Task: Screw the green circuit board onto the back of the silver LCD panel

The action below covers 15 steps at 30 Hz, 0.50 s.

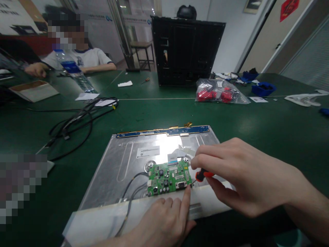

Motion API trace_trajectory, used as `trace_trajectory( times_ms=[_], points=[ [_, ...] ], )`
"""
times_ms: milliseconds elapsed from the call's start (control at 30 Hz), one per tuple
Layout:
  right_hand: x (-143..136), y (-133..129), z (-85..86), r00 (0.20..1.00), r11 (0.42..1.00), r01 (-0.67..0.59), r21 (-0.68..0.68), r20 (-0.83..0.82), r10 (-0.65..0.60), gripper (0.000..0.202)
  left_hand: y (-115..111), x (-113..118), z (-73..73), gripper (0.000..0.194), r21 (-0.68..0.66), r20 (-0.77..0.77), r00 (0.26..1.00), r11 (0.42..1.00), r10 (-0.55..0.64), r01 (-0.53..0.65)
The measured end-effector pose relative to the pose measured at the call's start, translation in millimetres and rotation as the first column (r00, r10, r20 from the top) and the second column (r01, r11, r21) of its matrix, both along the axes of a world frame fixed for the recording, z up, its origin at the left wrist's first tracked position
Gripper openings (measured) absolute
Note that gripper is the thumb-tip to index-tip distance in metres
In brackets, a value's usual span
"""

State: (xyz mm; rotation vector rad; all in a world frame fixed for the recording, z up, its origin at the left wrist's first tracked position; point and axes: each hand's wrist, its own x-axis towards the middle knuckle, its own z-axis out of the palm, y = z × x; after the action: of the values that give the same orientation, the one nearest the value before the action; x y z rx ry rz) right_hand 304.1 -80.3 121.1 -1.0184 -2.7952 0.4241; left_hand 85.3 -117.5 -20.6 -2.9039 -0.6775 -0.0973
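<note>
A metal-backed display panel [115, 156] lies on the table in front of me, a green circuit board [168, 173] on its back. My right hand [239, 175] grips a small screwdriver [203, 175] with a red and black handle. Its thin shaft slants down to the board's lower right corner. My left hand [167, 219] rests on the panel's pale lower strip [100, 219]. Its index finger stretches to that same corner, close to the screwdriver tip, while the other fingers are bent. Any screw under the tip is too small to make out.
Black cables [87, 116] lie coiled on the left of the green table [144, 111]. Behind the panel stand a large black screen housing [189, 51] and a clear bag [221, 92] with red parts. A water bottle [74, 70] leans near a seated person [95, 58].
</note>
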Motion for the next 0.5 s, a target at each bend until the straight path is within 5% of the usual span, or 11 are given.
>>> trace_trajectory(
  times_ms=[500],
  points=[
    [0.9, 2.4, -6.6, 0.998, 0.989, 0.039, 0.141, 0.043, -0.045, 0.006, 1.5, -1.0, -0.3, 0.050, 0.023, 0.063, 0.998, 1.000, -0.004, 0.002]
  ],
)
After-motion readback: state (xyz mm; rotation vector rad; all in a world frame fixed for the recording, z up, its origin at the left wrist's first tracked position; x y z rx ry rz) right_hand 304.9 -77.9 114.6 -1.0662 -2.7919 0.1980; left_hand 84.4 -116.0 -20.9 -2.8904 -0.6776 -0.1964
